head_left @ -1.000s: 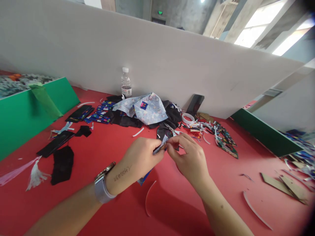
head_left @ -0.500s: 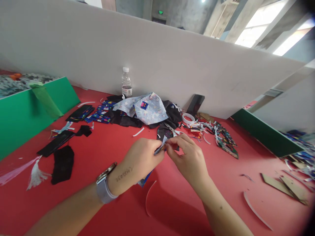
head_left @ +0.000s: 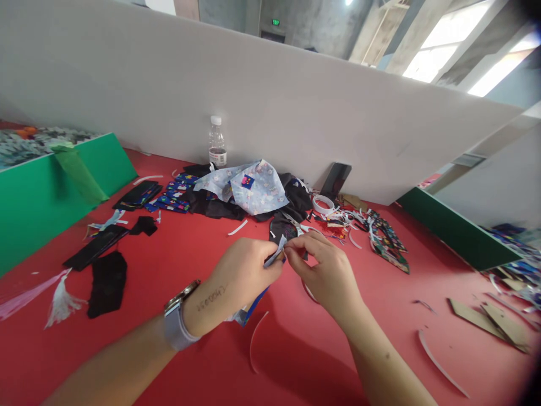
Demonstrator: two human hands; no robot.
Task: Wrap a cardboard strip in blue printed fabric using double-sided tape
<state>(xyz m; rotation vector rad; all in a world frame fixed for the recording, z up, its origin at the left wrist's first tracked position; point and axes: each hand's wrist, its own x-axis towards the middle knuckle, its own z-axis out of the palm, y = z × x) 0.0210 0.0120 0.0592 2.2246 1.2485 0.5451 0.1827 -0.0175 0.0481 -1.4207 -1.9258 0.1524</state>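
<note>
A small piece of light blue fabric (head_left: 274,255) is pinched between the thumb and fingers of my left hand (head_left: 245,265); a darker blue part of fabric (head_left: 253,309) hangs out beneath that hand. My right hand (head_left: 323,265) is closed in a pinch right at the fabric's upper edge, its fingertips touching or nearly touching the left thumb. A thin white strip (head_left: 309,292) shows in a curve just below the right fingers; its upper end is hidden by the hand. Scissors (head_left: 301,226) lie just beyond my hands, near a dark fabric piece (head_left: 279,230).
Printed light blue cloth (head_left: 260,189) covers black fabric at the back, before a bottle (head_left: 217,141). A phone (head_left: 336,179) leans on the partition beside a tape roll (head_left: 323,204). Green boards (head_left: 54,208) flank the red table. Black pieces (head_left: 107,282) lie left, brown card (head_left: 477,318) right.
A white strip has come into view below my right hand. More of the blue fabric shows beneath my left hand. Both hands have shifted only slightly.
</note>
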